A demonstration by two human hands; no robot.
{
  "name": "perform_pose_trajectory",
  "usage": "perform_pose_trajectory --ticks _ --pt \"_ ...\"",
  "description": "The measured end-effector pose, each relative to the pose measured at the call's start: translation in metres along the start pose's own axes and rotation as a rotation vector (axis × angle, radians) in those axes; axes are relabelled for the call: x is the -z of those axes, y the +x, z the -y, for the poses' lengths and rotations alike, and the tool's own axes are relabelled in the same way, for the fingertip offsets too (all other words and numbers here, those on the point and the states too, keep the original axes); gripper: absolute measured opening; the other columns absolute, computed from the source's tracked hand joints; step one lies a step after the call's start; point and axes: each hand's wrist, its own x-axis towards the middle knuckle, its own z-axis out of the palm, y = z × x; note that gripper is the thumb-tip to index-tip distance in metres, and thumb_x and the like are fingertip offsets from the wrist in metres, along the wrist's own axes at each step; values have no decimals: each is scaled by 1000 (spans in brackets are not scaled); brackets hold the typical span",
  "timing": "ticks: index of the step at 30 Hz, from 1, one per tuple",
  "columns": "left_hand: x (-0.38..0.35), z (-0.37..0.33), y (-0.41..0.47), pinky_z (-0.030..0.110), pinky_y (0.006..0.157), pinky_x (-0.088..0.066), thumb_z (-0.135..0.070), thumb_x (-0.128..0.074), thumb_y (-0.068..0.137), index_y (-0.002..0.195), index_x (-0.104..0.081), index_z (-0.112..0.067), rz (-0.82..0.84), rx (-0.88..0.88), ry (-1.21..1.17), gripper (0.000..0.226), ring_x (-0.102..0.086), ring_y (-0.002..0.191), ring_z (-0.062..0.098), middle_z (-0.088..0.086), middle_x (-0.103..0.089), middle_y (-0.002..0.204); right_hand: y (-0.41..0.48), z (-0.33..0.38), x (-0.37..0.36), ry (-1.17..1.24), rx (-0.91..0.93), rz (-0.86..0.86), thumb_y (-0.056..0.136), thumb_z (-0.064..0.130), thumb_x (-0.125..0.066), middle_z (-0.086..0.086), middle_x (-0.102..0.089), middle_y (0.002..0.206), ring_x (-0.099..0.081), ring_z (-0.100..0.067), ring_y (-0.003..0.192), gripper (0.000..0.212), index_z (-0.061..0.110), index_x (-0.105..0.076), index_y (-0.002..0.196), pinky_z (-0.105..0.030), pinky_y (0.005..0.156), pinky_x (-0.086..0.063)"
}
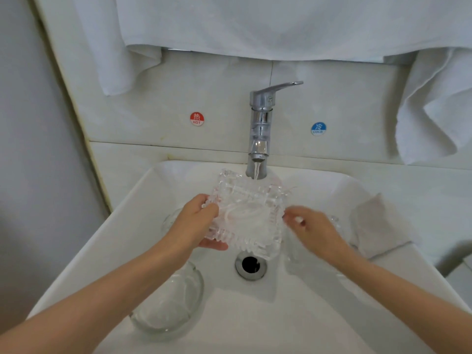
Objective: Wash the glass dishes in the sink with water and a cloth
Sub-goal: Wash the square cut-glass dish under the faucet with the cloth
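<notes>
A square cut-glass dish (249,213) is held tilted over the white sink (107,233), under the water running from the chrome tap (260,129). My left hand (196,223) grips the dish's left edge. My right hand (309,228) is at the dish's right edge, fingertips pinched and blurred, touching or just off the rim. A round clear glass dish (168,305) lies in the sink at the front left, partly under my left forearm. Another glass piece (337,223) shows behind my right hand. A grey cloth (378,226) lies on the sink's right rim.
The drain (251,264) sits in the middle of the basin, below the held dish. White towels (434,106) hang on the wall above and to the right. Hot (197,119) and cold (318,129) stickers flank the tap. A further glass rim (169,221) peeks out behind my left hand.
</notes>
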Motion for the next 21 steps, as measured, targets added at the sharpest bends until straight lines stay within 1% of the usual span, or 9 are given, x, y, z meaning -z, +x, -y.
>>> perform_pose_trajectory --ticks 1,2,4,6,9,12,16,19,21 --pt "0 0 0 27 46 -53 -4 -39 93 97 -55 -13 7 -8 1 18 -60 71 24 13 -59 99 6 10 10 275 -155 -60 98 19 -43 2 -67 100 -62 -17 87 21 17 -64 99 -22 75 -42" --pt "0 0 1 27 47 -53 -4 -39 92 98 -55 -13 13 -15 3 19 -60 72 25 14 -59 100 11 19 18 558 -311 -16 99 25 -40 -2 -68 97 -64 -17 80 23 17 -61 100 -26 72 -47" --pt "-3 0 0 26 47 -52 -2 -39 92 100 -54 -14 32 -22 1 21 -59 74 25 15 -58 102 11 39 24 864 -476 221 98 36 -39 -5 -68 87 -64 -19 67 28 17 -59 102 -32 65 -52" --pt "-7 1 0 27 48 -53 -2 -39 92 103 -54 -16 66 -11 -4 23 -58 78 26 18 -57 107 9 49 16 776 -420 313 96 30 -45 -8 -70 88 -64 -21 69 21 21 -56 112 -35 67 -53" --pt "-9 -2 4 29 54 -56 -2 -40 91 108 -52 -17 131 13 64 26 -59 73 22 14 -57 101 10 54 6 606 -367 67 95 21 -42 -5 -68 88 -63 -18 69 24 28 -51 117 -29 57 -53" --pt "-12 -10 19 23 58 -45 -10 -43 93 83 -49 -15 90 -104 441 12 -49 64 13 2 -51 78 10 53 5 546 -349 -33 95 23 -39 -4 -62 80 -56 -16 59 21 24 -54 110 -22 47 -44" --pt "-23 -16 44 28 58 -34 -28 -48 94 68 -45 -13 -48 -218 727 31 -49 69 19 -2 -47 66 7 51 0 490 -329 -70 93 22 -39 -12 -62 91 -63 -26 73 18 20 -53 104 -25 48 -52" --pt "-29 -12 46 29 58 -34 -31 -50 94 76 -52 -11 -99 -222 727 26 -51 78 21 0 -52 75 7 47 -1 473 -335 -74 92 24 -41 -13 -63 97 -66 -29 84 21 16 -52 108 -33 56 -58" --pt "-28 -8 36 27 65 -36 -23 -48 95 93 -56 -13 -45 -236 687 13 -55 88 21 0 -56 89 7 43 2 454 -353 -79 94 22 -40 -7 -59 86 -61 -20 68 18 15 -52 106 -24 46 -49"
